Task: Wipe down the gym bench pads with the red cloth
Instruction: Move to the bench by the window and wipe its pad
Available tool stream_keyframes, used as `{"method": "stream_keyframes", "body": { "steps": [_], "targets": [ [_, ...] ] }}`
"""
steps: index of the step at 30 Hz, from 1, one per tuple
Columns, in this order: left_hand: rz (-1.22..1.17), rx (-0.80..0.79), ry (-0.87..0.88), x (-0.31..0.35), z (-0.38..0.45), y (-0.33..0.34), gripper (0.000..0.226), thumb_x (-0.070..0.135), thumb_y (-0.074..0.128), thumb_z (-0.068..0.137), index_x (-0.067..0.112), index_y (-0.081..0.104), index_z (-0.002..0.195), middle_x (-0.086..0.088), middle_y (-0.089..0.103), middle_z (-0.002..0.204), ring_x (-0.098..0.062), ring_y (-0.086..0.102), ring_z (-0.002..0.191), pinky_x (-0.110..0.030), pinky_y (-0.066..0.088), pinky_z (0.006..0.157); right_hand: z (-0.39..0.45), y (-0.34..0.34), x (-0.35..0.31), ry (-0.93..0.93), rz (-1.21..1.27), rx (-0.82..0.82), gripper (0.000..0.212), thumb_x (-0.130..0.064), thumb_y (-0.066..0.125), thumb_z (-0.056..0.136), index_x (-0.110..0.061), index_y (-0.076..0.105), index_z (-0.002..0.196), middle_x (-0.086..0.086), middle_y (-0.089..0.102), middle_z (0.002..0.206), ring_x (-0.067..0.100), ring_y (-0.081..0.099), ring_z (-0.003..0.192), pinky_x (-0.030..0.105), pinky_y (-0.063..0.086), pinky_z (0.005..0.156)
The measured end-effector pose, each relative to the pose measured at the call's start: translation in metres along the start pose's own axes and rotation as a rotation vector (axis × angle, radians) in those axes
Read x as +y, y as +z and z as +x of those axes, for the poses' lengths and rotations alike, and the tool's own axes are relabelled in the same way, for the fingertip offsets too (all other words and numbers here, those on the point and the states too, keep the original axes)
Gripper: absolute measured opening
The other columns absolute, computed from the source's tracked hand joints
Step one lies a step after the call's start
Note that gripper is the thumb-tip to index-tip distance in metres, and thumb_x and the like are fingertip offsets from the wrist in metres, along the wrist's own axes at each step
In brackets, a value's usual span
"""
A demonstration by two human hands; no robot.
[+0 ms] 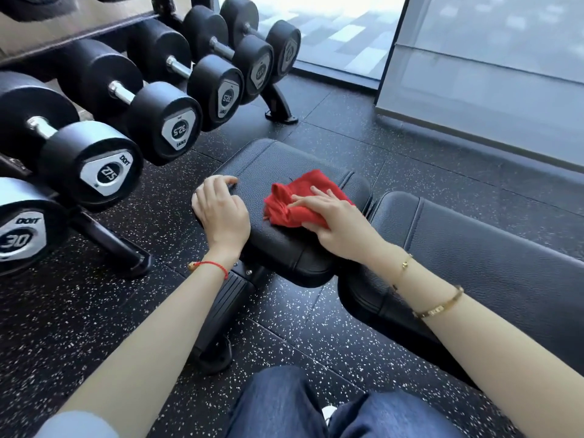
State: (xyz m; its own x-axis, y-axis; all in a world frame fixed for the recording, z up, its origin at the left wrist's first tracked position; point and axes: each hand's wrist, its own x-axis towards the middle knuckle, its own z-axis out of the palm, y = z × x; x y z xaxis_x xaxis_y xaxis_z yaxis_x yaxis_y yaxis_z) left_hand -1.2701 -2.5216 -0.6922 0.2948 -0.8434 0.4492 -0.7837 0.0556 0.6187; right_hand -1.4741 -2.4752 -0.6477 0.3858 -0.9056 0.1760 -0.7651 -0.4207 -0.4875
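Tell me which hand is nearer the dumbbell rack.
Left. The left hand rests on the seat pad's edge on the side facing the dumbbell rack. The right hand presses the red cloth farther along the pad, away from the rack.

Black speckled rubber floor (94, 317); dumbbell rack (132, 99) left; bright window (331, 30).

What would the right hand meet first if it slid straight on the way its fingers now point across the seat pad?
Probably the left hand: the right hand, flat on the red cloth, points leftward across the seat pad. Depth is uncertain.
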Motion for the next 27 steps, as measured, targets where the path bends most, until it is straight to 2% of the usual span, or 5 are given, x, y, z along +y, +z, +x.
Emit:
{"method": "stream_keyframes", "body": {
  "steps": [6, 13, 17, 23, 27],
  "targets": [
    [-0.006, 0.006, -0.009, 0.003, 0.0, -0.002, 0.035, 0.0, 0.046, 0.081, 0.01, 0.061, 0.11, -0.006, 0.06, 0.118, -0.03, 0.05, 0.118, -0.045, 0.031, 0.108, 0.092, 0.008, 0.017, 0.191, -0.084, 0.07, 0.04, -0.021, 0.057, 0.088, -0.022, 0.055, 0.128, 0.01, 0.053, 0.138, 0.032, 0.035, 0.138, 0.039, 0.027, 0.113],
    [0.011, 0.025, -0.011, 0.002, 0.002, 0.002, 0.032, 0.004, 0.046, 0.084, 0.012, 0.059, 0.113, -0.003, 0.06, 0.118, -0.027, 0.05, 0.117, -0.044, 0.031, 0.109, 0.162, 0.024, 0.004, 0.137, -0.105, 0.029, 0.035, -0.018, 0.053, 0.089, -0.018, 0.057, 0.123, 0.015, 0.056, 0.133, 0.039, 0.035, 0.135, 0.041, 0.025, 0.111],
    [-0.015, 0.028, -0.021, 0.002, 0.001, 0.002, 0.03, 0.002, 0.044, 0.085, 0.01, 0.057, 0.11, -0.006, 0.06, 0.114, -0.029, 0.05, 0.116, -0.045, 0.03, 0.109, 0.148, 0.024, -0.002, 0.028, -0.1, -0.035, 0.036, -0.018, 0.054, 0.088, -0.017, 0.056, 0.124, 0.011, 0.056, 0.134, 0.034, 0.035, 0.137, 0.039, 0.027, 0.111],
    [-0.066, 0.04, -0.052, 0.003, 0.0, 0.001, 0.028, 0.001, 0.042, 0.084, 0.006, 0.055, 0.109, -0.01, 0.06, 0.111, -0.033, 0.05, 0.114, -0.046, 0.03, 0.107, 0.064, 0.015, -0.006, -0.132, -0.007, -0.081, 0.039, -0.017, 0.06, 0.087, -0.022, 0.057, 0.125, -0.002, 0.056, 0.135, 0.023, 0.034, 0.14, 0.039, 0.021, 0.117],
    [-0.03, 0.028, -0.032, 0.002, -0.002, 0.001, 0.03, 0.004, 0.037, 0.084, 0.007, 0.054, 0.108, -0.01, 0.059, 0.112, -0.034, 0.05, 0.114, -0.043, 0.029, 0.105, 0.046, -0.001, 0.016, -0.002, -0.032, -0.046, 0.04, -0.018, 0.058, 0.089, -0.02, 0.056, 0.128, 0.002, 0.054, 0.138, 0.026, 0.035, 0.139, 0.04, 0.022, 0.116]
  ]
}}
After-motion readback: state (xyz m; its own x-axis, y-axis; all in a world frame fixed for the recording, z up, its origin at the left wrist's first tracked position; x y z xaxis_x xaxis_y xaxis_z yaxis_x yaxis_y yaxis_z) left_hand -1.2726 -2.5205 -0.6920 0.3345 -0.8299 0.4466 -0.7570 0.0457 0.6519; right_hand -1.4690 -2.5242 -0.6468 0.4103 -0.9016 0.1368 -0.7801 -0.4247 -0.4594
